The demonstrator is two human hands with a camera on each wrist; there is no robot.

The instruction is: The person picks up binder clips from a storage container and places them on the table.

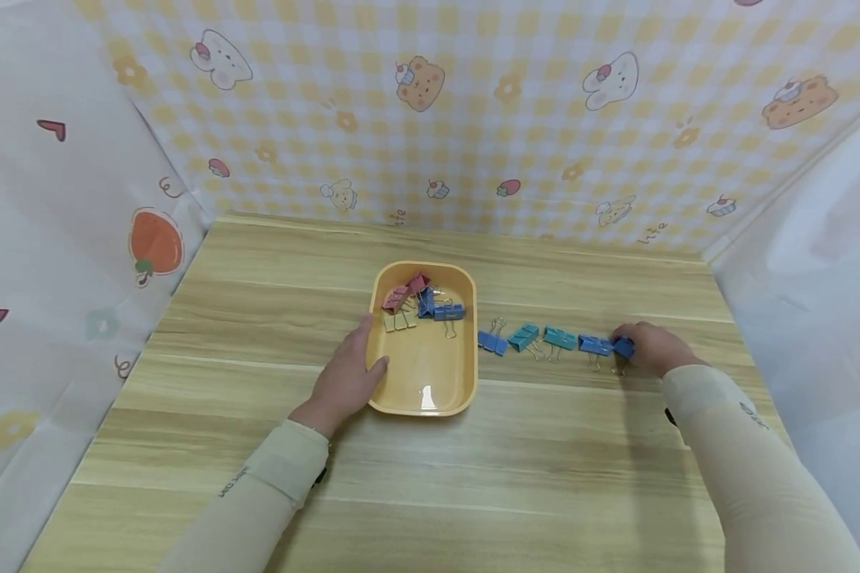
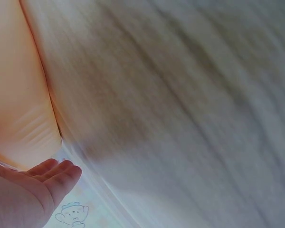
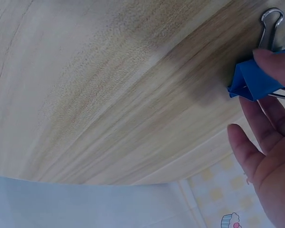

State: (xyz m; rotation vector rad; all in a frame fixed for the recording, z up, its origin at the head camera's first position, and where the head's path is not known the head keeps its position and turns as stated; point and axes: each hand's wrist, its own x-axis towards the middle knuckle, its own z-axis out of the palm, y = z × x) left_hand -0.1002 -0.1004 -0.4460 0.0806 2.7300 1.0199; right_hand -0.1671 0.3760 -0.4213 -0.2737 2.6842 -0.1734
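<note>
My left hand (image 1: 344, 374) holds the left side of a yellow plastic tray (image 1: 423, 410), thumb over the rim and fingers along the outer wall. In the left wrist view its fingers lie extended beside the tray wall (image 2: 19, 95). Far right, my right hand (image 1: 652, 348) pinches a dark blue binder clip (image 3: 256, 80) between thumb and fingers, close over the table. That clip ends a row made of a blue clip (image 1: 492, 342), two teal clips (image 1: 524, 337) and another blue clip (image 1: 596, 345).
Inside the tray's far half lie pink-red binder clips (image 1: 396, 298), a pale yellow clip (image 1: 400, 321) and blue clips (image 1: 448, 312). A patterned cloth (image 1: 473, 143) rises behind the wood-grain table (image 1: 509, 493), with pale sheets at both sides.
</note>
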